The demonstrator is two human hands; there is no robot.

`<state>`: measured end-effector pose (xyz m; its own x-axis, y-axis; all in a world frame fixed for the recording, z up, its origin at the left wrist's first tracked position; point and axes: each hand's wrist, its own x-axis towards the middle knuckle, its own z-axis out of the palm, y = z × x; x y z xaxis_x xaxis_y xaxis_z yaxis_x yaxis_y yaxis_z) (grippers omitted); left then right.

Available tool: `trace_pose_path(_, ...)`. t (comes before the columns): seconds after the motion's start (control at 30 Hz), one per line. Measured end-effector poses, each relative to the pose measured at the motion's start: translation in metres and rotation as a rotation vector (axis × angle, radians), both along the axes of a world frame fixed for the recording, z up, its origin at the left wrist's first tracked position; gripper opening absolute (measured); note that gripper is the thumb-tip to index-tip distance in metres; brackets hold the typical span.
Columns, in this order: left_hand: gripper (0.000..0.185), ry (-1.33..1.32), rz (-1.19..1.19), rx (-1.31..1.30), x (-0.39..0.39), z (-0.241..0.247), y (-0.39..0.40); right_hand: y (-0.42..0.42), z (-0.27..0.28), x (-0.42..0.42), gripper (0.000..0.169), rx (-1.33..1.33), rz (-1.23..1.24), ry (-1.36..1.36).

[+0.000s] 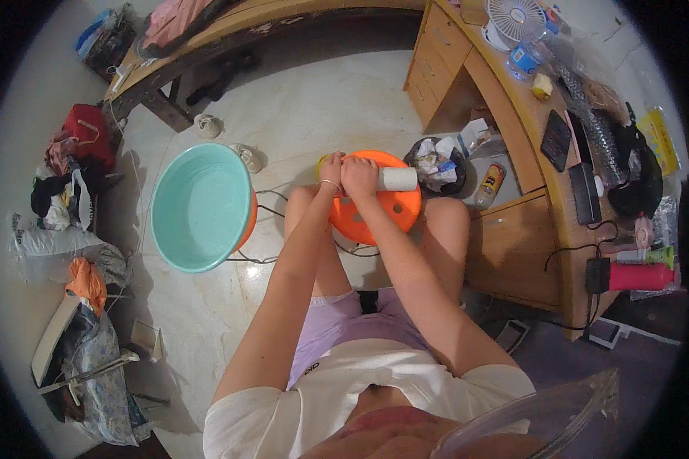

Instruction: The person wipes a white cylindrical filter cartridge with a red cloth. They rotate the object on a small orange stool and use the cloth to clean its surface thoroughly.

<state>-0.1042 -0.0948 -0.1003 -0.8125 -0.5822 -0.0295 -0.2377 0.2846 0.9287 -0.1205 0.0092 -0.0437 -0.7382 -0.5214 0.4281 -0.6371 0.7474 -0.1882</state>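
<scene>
An orange plastic stool [373,221] with round holes in its seat stands between my knees. A white cylindrical roll [399,179] lies across its seat. My right hand [360,174] is curled over the left end of this roll. Close beside it, my left hand [331,167], with a bracelet at the wrist, is bent at the stool's left edge. A small yellow thing [322,166] shows behind the left fingers, mostly hidden. The fingers cover whatever lies under the left hand, so its grip is unclear.
A turquoise basin [201,206] rests on an orange support at left, near white shoes [208,125]. A full waste bin [439,169] and a drink bottle [490,185] stand right of the stool. The wooden desk [528,120] holds a fan [517,20] and a phone [556,140].
</scene>
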Motion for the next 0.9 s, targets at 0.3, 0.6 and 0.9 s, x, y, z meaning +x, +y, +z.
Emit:
trace_pose_path(0.3, 0.04, 0.009, 0.065, 0.091, 0.013, 0.002, -0.01, 0.087, 0.003, -0.045, 0.024, 0.006, 0.09, -0.029)
trace_pose_path(0.6, 0.052, -0.012, -0.525, -1.058, 0.03, 0.06, 0.028, 0.11, -0.011, -0.054, 0.03, -0.375, -0.217, -0.418)
trace_pose_path(0.9, 0.078, -0.319, -0.714, -0.972, 0.007, 0.098, 0.095, 0.137, -0.024, -0.072, 0.029, -0.487, -0.21, -0.511)
